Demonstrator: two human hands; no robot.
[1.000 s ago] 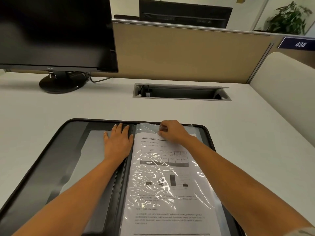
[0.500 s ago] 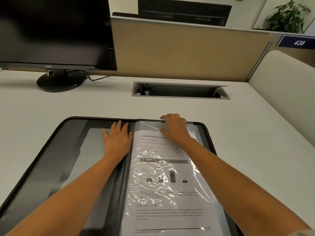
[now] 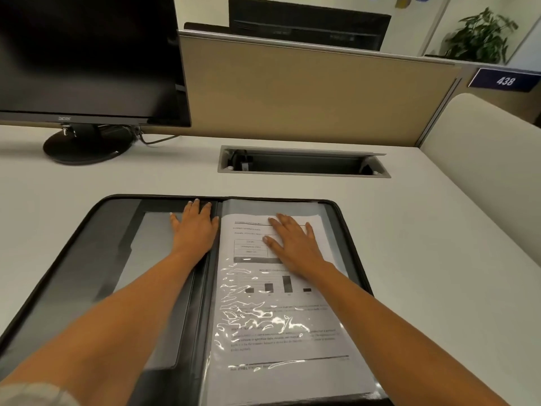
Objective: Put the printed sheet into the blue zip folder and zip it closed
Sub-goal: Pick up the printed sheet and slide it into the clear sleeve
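Note:
The zip folder (image 3: 96, 244) lies open flat on the desk, dark inside with a black zip edge. On its right half the printed sheet (image 3: 281, 323), with a table, a bar chart and text, sits under a glossy clear sleeve. My right hand (image 3: 292, 241) rests flat with spread fingers on the upper part of the sheet. My left hand (image 3: 194, 227) lies flat on the folder's left half, just beside the spine. Neither hand grips anything.
A black monitor (image 3: 87, 54) on a round stand (image 3: 83, 148) is at the far left. A recessed cable tray (image 3: 304, 165) is set in the desk behind the folder. A beige partition (image 3: 292, 92) closes the back, and a cream panel (image 3: 483, 159) the right.
My right hand has slid from the sleeve's top edge down onto the sheet and flattened, fingers now spread. The sleeve's top lies smoother. My left hand stays put.

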